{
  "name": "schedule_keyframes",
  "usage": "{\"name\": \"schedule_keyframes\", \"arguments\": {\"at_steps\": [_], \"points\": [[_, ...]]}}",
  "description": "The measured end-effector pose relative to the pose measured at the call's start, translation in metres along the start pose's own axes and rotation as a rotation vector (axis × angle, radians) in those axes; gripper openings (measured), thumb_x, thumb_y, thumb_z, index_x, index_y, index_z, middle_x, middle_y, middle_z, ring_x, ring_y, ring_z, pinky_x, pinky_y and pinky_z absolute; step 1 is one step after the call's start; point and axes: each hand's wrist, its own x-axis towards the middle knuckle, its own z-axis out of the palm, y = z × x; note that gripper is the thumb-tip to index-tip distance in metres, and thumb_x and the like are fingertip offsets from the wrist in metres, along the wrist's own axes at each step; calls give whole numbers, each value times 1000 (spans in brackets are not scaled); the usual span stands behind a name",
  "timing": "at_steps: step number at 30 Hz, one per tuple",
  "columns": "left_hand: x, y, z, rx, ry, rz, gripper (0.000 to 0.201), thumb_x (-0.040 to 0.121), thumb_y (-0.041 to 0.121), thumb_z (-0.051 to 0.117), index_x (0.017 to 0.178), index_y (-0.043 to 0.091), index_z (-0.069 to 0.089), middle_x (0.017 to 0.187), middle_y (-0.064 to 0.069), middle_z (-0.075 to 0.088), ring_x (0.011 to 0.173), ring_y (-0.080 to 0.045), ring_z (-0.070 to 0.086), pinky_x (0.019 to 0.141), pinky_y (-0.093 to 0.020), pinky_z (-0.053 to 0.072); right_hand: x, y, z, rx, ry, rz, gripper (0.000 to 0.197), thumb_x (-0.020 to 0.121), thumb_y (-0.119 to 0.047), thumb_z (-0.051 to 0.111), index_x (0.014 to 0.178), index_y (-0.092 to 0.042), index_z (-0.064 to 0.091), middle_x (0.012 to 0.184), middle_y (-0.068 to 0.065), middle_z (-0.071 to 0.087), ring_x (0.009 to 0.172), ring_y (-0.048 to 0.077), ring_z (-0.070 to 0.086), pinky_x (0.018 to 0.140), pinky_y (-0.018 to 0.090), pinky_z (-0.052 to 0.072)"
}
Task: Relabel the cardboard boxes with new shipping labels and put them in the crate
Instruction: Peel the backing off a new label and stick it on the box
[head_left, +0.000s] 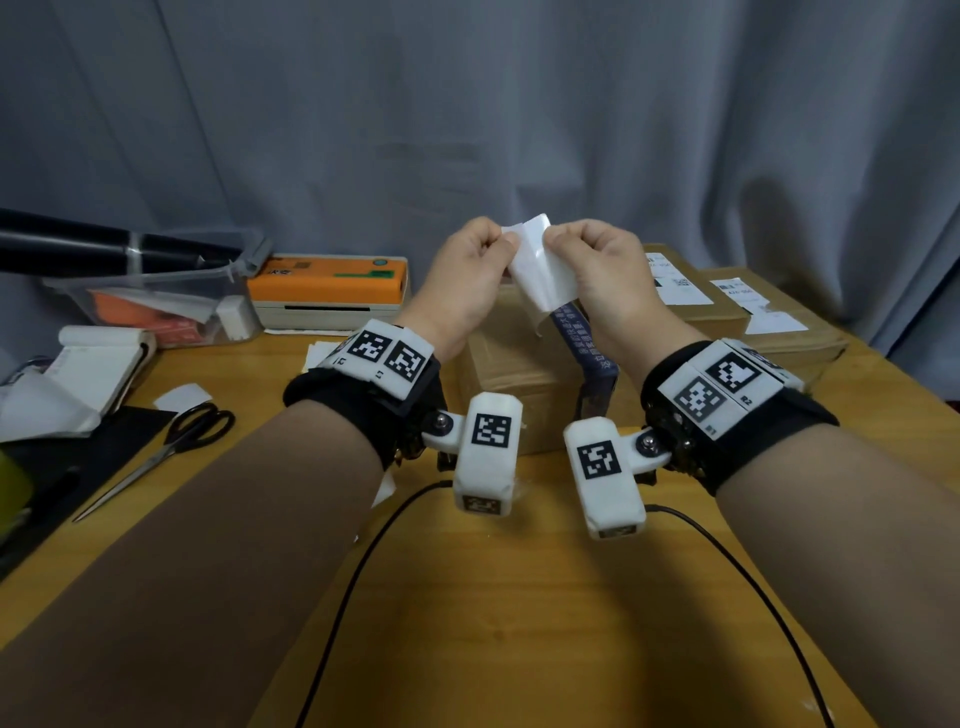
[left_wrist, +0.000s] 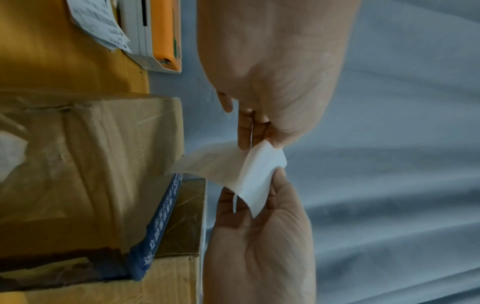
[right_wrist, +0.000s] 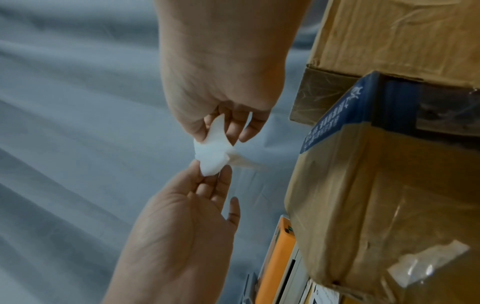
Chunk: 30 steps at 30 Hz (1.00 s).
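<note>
Both hands are raised above a taped brown cardboard box (head_left: 511, 364) (left_wrist: 91, 164) (right_wrist: 376, 185) that has a blue printed strip along one edge. Between them hangs a small white label sheet (head_left: 540, 273) (left_wrist: 259, 168) (right_wrist: 211, 154), bent and curling. My left hand (head_left: 501, 241) (left_wrist: 262, 139) (right_wrist: 207, 174) pinches its upper left corner. My right hand (head_left: 553, 241) (left_wrist: 259, 185) (right_wrist: 215, 131) pinches the upper right edge. A thin translucent layer trails down from the sheet toward the box.
Two more cardboard boxes (head_left: 691, 291) (head_left: 779, 322) with white labels lie at the back right. An orange-topped label printer (head_left: 327, 286) stands at the back left, beside a clear plastic bin (head_left: 156, 301). Scissors (head_left: 171, 441) and loose paper lie at the left. Black cables cross the near table.
</note>
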Motion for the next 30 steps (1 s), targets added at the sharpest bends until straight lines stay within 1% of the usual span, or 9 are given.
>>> {"name": "schedule_keyframes", "arguments": {"at_steps": [2, 4, 7, 9, 11, 16, 22, 27, 30], "points": [[-1, -4, 1, -23, 26, -18, 28, 98, 17, 45, 70, 16, 45, 72, 2, 51, 70, -9, 49, 67, -16, 42, -1, 2, 2, 6, 38, -1, 14, 92, -14, 56, 81, -9, 60, 79, 6, 59, 58, 7, 58, 48, 21, 47], [-1, -7, 1, -28, 60, -33, 29, 97, 18, 45, 69, 17, 44, 70, 3, 50, 69, -11, 47, 69, -25, 40, 1, 6, 4, -33, 82, -15, 14, 92, -17, 56, 80, -13, 61, 81, 4, 61, 72, 13, 56, 64, 26, 48], [-2, -10, 0, -37, 109, -48, 31, 97, 17, 45, 66, 17, 41, 67, 3, 45, 65, -9, 42, 64, -25, 36, 2, 10, 7, -56, 128, -9, 13, 91, -21, 56, 80, -16, 62, 87, 4, 64, 83, 18, 57, 79, 38, 50], [-3, -11, -1, -27, 125, -58, 31, 97, 17, 44, 66, 18, 40, 68, 3, 44, 65, -8, 40, 62, -23, 35, 3, 10, 8, -64, 142, -9, 13, 92, -22, 56, 82, -17, 63, 89, 4, 64, 85, 18, 57, 82, 40, 51], [-3, -13, -2, -16, 138, -67, 31, 97, 18, 44, 66, 18, 40, 69, 4, 44, 66, -9, 40, 64, -24, 35, 3, 11, 8, -59, 153, -19, 13, 92, -22, 55, 85, -15, 63, 90, 3, 64, 86, 17, 58, 80, 37, 51], [-2, -19, -5, -20, 172, -80, 27, 97, 20, 44, 70, 19, 42, 77, 0, 48, 76, -14, 44, 72, -29, 38, 3, 14, 8, -47, 162, -46, 15, 95, -21, 52, 96, -9, 63, 88, -1, 62, 81, 9, 56, 70, 21, 48], [-3, -23, -10, -34, 193, -92, 26, 99, 18, 41, 73, 18, 43, 77, 4, 49, 71, -7, 45, 66, -19, 39, 4, 17, 7, 0, 196, -43, 16, 95, -19, 52, 98, -7, 63, 88, -1, 64, 82, 8, 58, 72, 21, 50], [-4, -29, -14, -74, 204, -106, 24, 99, 19, 41, 75, 18, 44, 83, 2, 52, 78, -10, 48, 70, -22, 41, 4, 20, 6, 36, 216, -36, 14, 95, -17, 53, 96, -6, 62, 79, -4, 61, 71, 5, 55, 58, 13, 47], [-4, -31, -17, -196, 212, -143, 22, 100, 18, 39, 79, 18, 47, 87, 0, 59, 76, -9, 56, 64, -17, 44, 2, 21, 5, 48, 192, -29, 13, 95, -16, 53, 93, -8, 62, 75, -4, 60, 64, 4, 53, 55, 15, 46]]}}
